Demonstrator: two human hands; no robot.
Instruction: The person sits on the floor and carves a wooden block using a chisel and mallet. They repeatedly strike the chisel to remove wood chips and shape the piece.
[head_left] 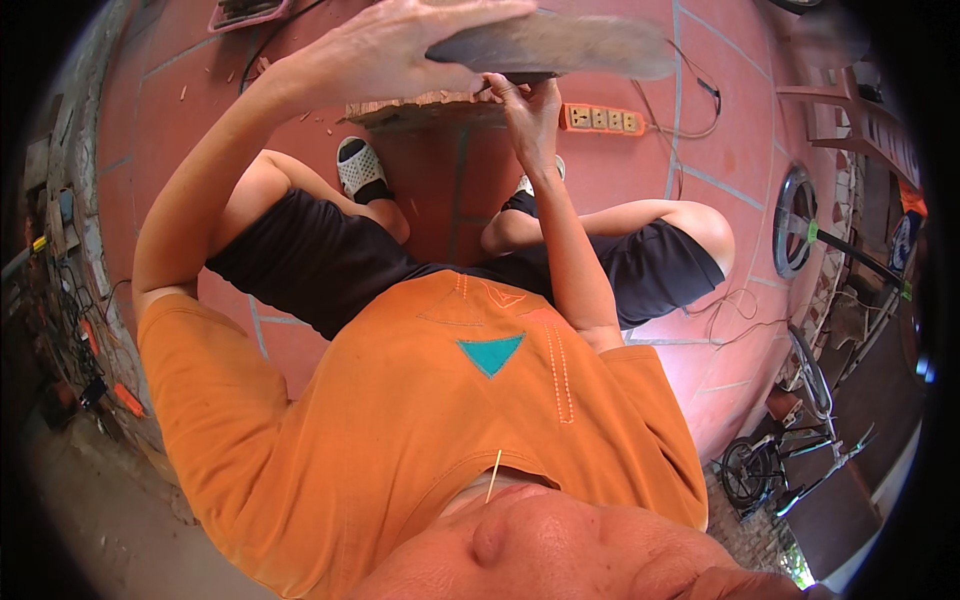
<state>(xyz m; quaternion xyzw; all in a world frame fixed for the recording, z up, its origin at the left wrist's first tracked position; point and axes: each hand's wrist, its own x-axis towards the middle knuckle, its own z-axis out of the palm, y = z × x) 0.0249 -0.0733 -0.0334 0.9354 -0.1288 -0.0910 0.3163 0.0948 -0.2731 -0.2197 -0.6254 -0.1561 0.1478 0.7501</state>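
Observation:
My left hand (400,50) is wrapped round the near end of a flat grey-brown slab (570,45), which looks like wood and has a rounded far end. Motion blurs the slab, so its exact kind is unclear. Under it, my right hand (532,115) has thumb and fingers closed by a small dark piece (525,77). The slab hides part of that piece, and I cannot make out what it is. Just below both hands lies a rough-edged wooden block (425,112) on the floor in front of my feet.
An orange power strip (602,119) lies right of the block, its cord trailing across red floor tiles. A pink tray (248,14) stands far left, near scattered wood chips. On the right are a wheel (796,222), a red plastic chair (850,110) and a bicycle (790,465).

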